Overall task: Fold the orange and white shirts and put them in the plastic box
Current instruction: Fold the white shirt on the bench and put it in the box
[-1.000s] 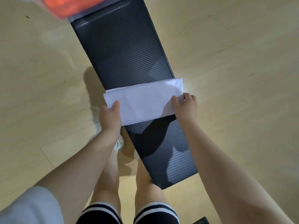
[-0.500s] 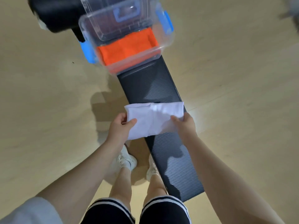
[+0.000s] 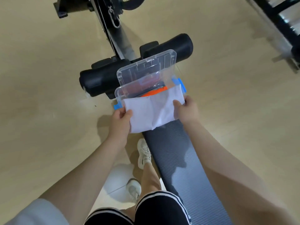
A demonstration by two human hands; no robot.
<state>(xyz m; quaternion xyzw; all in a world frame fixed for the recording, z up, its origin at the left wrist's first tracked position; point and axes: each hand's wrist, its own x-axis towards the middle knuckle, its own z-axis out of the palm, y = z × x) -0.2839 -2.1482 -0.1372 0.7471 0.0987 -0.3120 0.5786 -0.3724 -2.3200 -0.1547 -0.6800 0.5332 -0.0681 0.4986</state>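
The folded white shirt (image 3: 151,111) hangs in the air between both hands, sagging in the middle, its far edge over the near rim of the clear plastic box (image 3: 121,93). My left hand (image 3: 121,122) pinches its left end and my right hand (image 3: 186,109) pinches its right end. The box stands at the far end of the black padded bench (image 3: 177,159), with blue latches on its sides and its clear lid (image 3: 146,69) tilted up behind it. Inside the box a strip of the folded orange shirt (image 3: 154,92) shows above the white shirt.
Black foam rollers (image 3: 99,78) and a dark metal frame (image 3: 113,30) of the exercise machine stand behind the box. Another metal frame (image 3: 279,25) is at the top right. My legs and white shoes (image 3: 143,153) are left of the bench on the pale wooden floor.
Both hands lifted the white shirt off the bench and carried it forward to the box. The view tilted up, bringing the box and machine into sight.
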